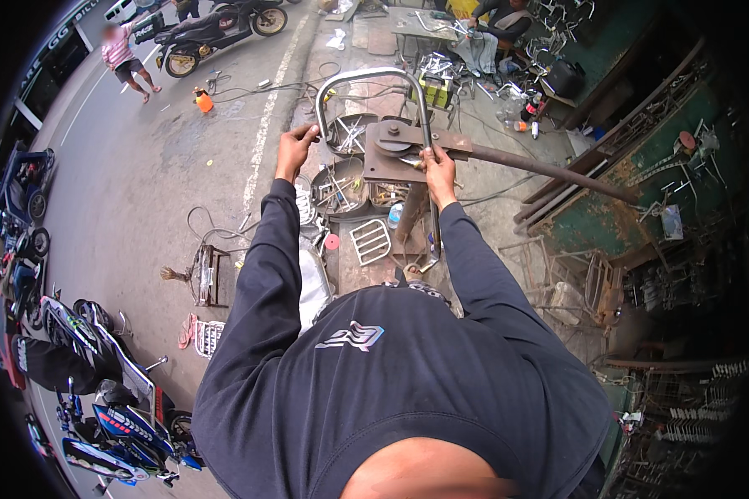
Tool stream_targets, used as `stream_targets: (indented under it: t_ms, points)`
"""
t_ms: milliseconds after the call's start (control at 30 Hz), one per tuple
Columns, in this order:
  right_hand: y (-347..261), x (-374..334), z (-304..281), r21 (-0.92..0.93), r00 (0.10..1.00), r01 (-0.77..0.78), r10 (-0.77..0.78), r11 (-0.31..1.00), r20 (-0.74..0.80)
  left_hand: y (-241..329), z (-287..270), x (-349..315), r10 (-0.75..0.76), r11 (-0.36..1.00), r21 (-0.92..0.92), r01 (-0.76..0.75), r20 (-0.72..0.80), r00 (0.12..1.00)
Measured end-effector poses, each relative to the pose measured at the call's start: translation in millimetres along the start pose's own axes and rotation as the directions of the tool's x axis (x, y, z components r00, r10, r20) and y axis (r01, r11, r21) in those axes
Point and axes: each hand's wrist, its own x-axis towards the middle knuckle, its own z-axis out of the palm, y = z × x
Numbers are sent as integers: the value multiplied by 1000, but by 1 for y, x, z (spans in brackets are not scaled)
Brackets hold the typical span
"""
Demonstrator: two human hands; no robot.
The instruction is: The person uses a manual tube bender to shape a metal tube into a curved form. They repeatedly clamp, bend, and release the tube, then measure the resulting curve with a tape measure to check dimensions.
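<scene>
A shiny metal tube, bent into a wide U, stands out beyond a rusty tube bender on a post. My left hand pinches the tube near its left end. Fingers of my right hand are wrapped round the tube's long right leg beside the bender's plate. That leg runs on down towards me, past the post. A round die with a bolt sits on top of the bender, and its long lever bar reaches out to the right.
Round trays of metal parts lie under the bender. Nearer me is a slatted metal rack. Parked motorcycles line the left; a person stands on the road. A green worktable with scrap is at right.
</scene>
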Motion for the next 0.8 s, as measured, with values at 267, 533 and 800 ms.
stream_targets:
  t_ms: [267, 533, 800]
  points:
    - [-4, -3, 0, -25, 1000, 11, -11, 1000, -14, 4, 1, -4, 2, 1000, 1, -2, -7, 1000]
    - [-13, -21, -5, -90, 998, 38, -43, 995, -54, 4, 7, -8, -5, 999, -33, 5, 10, 1000]
    - [-24, -35, -29, -59, 998, 10, -13, 998, -54, 19, 27, -34, 4, 1000, -8, -4, -13, 1000]
